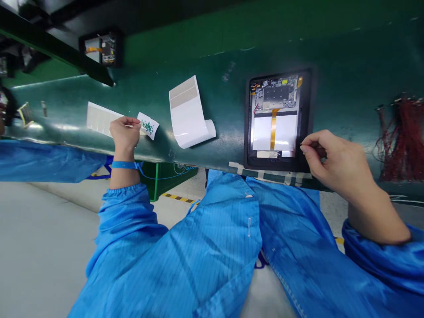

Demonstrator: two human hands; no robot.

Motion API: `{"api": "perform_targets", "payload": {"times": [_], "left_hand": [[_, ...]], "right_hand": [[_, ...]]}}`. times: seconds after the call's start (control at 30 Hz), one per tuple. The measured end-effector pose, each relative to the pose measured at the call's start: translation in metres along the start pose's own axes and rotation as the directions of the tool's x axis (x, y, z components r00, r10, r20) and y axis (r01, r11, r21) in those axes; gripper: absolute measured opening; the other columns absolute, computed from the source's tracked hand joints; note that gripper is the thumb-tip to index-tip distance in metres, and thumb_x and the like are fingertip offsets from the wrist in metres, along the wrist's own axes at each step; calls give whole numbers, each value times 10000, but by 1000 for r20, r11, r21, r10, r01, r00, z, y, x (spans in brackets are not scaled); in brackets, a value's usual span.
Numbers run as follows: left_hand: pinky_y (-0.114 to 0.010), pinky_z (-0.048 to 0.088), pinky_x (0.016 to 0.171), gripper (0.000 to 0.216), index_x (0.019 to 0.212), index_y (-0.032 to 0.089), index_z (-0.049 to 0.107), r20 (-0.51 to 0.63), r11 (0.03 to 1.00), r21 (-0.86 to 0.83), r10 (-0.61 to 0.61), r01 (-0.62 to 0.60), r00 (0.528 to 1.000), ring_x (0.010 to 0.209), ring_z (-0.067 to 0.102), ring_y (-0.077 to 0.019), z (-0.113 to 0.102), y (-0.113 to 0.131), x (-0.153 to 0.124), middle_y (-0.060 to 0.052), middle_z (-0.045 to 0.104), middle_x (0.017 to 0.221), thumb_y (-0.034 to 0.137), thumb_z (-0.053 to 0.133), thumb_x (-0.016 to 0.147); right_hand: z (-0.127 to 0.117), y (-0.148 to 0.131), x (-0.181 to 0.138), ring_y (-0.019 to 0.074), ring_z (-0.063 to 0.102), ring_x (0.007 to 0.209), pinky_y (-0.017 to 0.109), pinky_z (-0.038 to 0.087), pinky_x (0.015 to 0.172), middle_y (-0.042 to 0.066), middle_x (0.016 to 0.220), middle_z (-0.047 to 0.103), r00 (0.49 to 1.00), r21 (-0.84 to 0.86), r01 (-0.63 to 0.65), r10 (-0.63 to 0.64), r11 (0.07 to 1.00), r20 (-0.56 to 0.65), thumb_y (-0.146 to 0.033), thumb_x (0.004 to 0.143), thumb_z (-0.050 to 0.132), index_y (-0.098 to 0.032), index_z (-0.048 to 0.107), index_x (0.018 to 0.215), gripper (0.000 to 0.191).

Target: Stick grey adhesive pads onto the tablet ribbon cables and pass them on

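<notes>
An opened tablet (274, 132) in a black frame lies in front of me, showing its circuit board, pale battery cells and an orange flat cable. My right hand (334, 161) is at the frame's lower right edge, thumb and forefinger pinched; whatever is between them is too small to name. Over on the left, my left hand (126, 132) has its fingertips pinched at the edge of a small white sheet (152, 132) scattered with tiny green pieces. Whether it grips the sheet or a piece cannot be made out. Part of a pale label strip (101, 119) is behind that hand.
A curled white sheet of stickers (187, 115) lies mid-bench. Dark red wires (402, 137) are bundled at the right. Another opened device (101, 48) sits at the back left, beyond a green bar (59, 44). A co-worker's blue sleeve (49, 161) reaches in at left.
</notes>
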State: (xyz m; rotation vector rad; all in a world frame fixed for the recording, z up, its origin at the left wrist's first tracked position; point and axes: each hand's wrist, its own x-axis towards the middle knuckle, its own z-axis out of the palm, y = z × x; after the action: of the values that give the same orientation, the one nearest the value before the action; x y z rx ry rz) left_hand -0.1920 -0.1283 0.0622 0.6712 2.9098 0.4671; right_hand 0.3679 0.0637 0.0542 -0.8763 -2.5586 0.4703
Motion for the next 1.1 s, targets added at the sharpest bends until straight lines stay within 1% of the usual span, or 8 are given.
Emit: {"api": "perform_targets", "payload": {"times": [0.13, 0.23, 0.3, 0.37, 0.43, 0.5, 0.7, 1.1], "left_hand": [[-251, 502, 766, 93, 864, 117, 583, -83, 998, -53, 36, -40, 996, 739, 572, -103, -11, 18, -15, 48, 569, 728, 94, 665, 902], [-283, 512, 810, 26, 903, 142, 569, -210, 968, -138, 179, -210, 961, 773, 616, -124, -3, 49, -63, 19, 590, 794, 124, 580, 918], [-332, 508, 767, 116, 944, 153, 640, -342, 804, -206, 475, -558, 811, 781, 660, -179, 9, 75, -114, -24, 653, 838, 263, 608, 929], [-386, 514, 779, 137, 942, 200, 694, -276, 560, -225, 749, -798, 603, 810, 679, -221, 23, 102, -171, -36, 713, 866, 335, 691, 919], [-431, 522, 800, 71, 987, 234, 689, -159, 338, -318, 902, -886, 402, 835, 692, -242, 37, 126, -220, -36, 759, 922, 248, 716, 923], [-452, 526, 814, 104, 1030, 247, 681, -60, 271, -405, 945, -873, 321, 873, 700, -252, 54, 143, -253, -41, 780, 976, 184, 696, 949], [-461, 554, 880, 122, 1058, 240, 702, -28, 302, -481, 933, -823, 359, 1006, 682, -268, 87, 158, -270, -74, 783, 1084, 158, 670, 974], [-512, 534, 935, 164, 1098, 236, 726, -32, 253, -409, 956, -877, 291, 1147, 619, -322, 102, 162, -275, -117, 738, 1215, 157, 655, 973]], "right_hand": [[-2, -1, -3, 191, 711, 645, 273, 424, 588, 46, 847, 822, 989, 75, -148, 148, 986, 4, -285, 949, 643, -185, 733, 1081, 188], [-9, -3, -3, 182, 676, 640, 289, 430, 629, 31, 813, 807, 968, 126, -250, 247, 960, 38, -332, 977, 661, -209, 781, 971, 172], [-11, -3, -2, 194, 683, 724, 310, 464, 699, 35, 843, 787, 967, 161, -251, 239, 955, 88, -325, 999, 651, -225, 785, 920, 185], [-10, -2, -3, 215, 688, 843, 334, 488, 761, 51, 935, 767, 971, 178, -219, 196, 959, 138, -296, 1019, 633, -235, 777, 928, 181], [-7, -2, -5, 231, 675, 917, 354, 487, 787, 71, 1002, 738, 976, 189, -166, 135, 968, 171, -269, 1039, 611, -232, 756, 941, 179], [-2, -2, -7, 244, 652, 944, 370, 472, 799, 87, 1011, 713, 978, 192, -107, 69, 976, 197, -254, 1063, 583, -219, 732, 959, 186], [10, -9, -3, 260, 575, 992, 373, 422, 800, 115, 1040, 698, 962, 143, 53, -89, 988, 258, -206, 1099, 494, -193, 704, 1023, 224], [15, -8, -2, 225, 545, 966, 341, 326, 682, 96, 1004, 701, 939, -3, 203, -194, 979, 284, -212, 1134, 471, -181, 742, 991, 308]]}}
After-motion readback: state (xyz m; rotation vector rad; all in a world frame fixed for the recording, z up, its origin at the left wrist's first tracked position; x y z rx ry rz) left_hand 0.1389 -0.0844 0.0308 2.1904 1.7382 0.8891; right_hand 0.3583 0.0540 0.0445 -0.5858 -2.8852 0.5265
